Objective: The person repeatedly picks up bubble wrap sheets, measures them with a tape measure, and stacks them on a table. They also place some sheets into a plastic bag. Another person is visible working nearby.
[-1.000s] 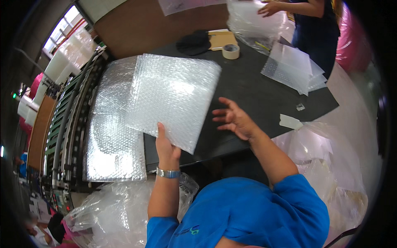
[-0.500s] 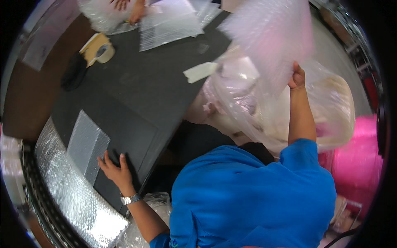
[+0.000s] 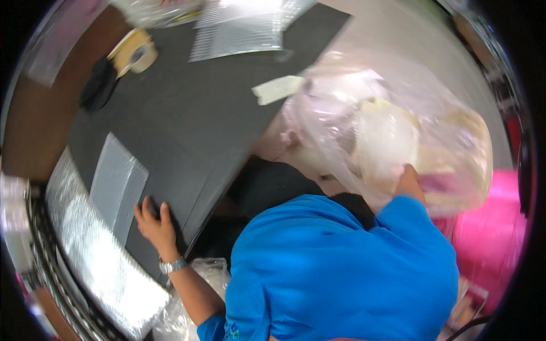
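Observation:
My left hand [image 3: 156, 227] rests on the dark table with fingers spread, beside a flat clear bubble-wrap piece [image 3: 118, 187]. Under that piece's left side lies a strip of shiny silver wrap [image 3: 94, 244] along the table edge. To the right of the table, my right hand [image 3: 408, 181] is low over a large clear plastic bag [image 3: 455, 131]. It grips the lower edge of a whitish bubble-wrap sheet [image 3: 389, 136] at the bag's mouth; its fingers are partly hidden and blurred.
A tape roll on a yellow dispenser [image 3: 136, 52] and a black item [image 3: 99, 85] lie at the table's far left. More bubble-wrap sheets [image 3: 239, 34] lie at the back. A pale strip [image 3: 277, 90] sits by the right edge. Bright pink wrap [image 3: 492, 221] stands at right.
My right hand has come down and nearer, bringing the bubble-wrap sheet from above the bag to its mouth. My left hand stays in place. Another person's hands at the back have left view.

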Demonstrator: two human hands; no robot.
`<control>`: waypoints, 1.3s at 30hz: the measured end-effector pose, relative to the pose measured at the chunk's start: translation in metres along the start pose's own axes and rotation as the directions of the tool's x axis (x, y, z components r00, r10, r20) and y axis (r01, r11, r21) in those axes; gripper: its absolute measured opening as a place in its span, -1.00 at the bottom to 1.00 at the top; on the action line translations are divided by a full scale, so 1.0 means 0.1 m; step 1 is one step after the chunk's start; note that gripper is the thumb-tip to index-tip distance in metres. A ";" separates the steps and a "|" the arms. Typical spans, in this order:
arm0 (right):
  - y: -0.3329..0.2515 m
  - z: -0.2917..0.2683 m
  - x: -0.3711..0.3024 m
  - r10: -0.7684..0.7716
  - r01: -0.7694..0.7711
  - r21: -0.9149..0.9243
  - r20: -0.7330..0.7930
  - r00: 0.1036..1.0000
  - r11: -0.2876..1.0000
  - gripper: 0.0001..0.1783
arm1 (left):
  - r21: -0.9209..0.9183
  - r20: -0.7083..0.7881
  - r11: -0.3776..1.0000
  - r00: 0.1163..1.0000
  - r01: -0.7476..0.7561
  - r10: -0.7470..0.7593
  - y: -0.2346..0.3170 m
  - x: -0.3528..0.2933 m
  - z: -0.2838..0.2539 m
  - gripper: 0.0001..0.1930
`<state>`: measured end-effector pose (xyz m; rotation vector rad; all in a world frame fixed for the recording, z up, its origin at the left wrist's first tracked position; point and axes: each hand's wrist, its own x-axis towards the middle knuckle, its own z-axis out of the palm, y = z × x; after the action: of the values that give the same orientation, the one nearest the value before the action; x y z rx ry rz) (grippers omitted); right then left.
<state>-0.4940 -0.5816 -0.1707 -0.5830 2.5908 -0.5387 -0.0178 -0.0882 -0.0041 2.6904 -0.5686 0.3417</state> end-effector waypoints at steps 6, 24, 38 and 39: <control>-1.15 0.12 -0.37 -0.800 0.917 0.238 -0.452 0.396 0.319 -0.45 | -0.089 -0.169 0.994 0.982 0.064 -0.078 -0.08 0.05 -0.09 -0.54; 0.02 0.28 -6.78 -0.024 0.338 0.392 0.682 -0.731 0.856 -0.20 | 0.239 -0.089 0.950 0.979 0.199 -0.183 -0.46 0.17 -0.18 -0.61; 0.44 0.48 -6.74 -0.485 0.277 0.906 0.409 -0.773 0.321 -0.32 | -0.423 0.080 0.856 0.929 -0.296 0.361 0.05 0.02 -0.29 -0.55; 0.41 0.48 -6.72 -0.402 0.252 0.873 0.426 -0.810 0.417 -0.38 | -0.498 0.047 0.832 0.950 -0.244 0.307 0.09 -0.03 -0.27 -0.54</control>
<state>0.0671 -0.2410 -0.0152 -1.5759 -0.0142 -0.1202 -0.0289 -0.0839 0.0219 2.1480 -0.9486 0.0813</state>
